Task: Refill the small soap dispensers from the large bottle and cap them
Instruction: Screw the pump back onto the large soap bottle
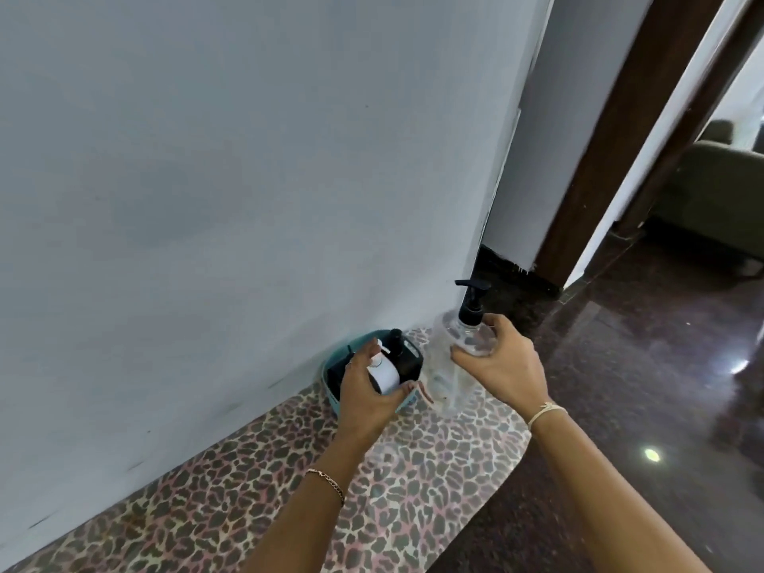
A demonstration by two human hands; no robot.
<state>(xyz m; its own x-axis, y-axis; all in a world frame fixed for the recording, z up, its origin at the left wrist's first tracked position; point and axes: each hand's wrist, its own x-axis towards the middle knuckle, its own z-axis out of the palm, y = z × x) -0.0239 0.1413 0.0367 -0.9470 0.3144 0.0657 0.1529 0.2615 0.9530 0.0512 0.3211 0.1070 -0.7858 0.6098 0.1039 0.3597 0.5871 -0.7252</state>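
From the head camera, the left hand [364,390] is curled around a small white dispenser [384,377], thumb on its near side and fingers over the top. The dispenser is a short white cylinder with a white pump head, tipped on its side toward the wall and held just over the near edge of a teal basket [328,376]. Inside the basket stands a black dispenser [403,359], boxy with a black pump.

Just right of the basket, the right hand [500,361] grips the shoulder of the large bottle [465,337]. The bottle is clear plastic with a black pump on top, its nozzle pointing left. Its lower body is smeared by blur, so it may be resting on the leopard-print mat [248,490] or lifted slightly; I cannot tell which.

The basket sits on the mat against the pale wall [248,159]. A thin chain bracelet [326,481] circles the left wrist and a pale cord [545,411] the right. Dark polished floor [641,366] lies to the right, beside a brown door frame [612,138].
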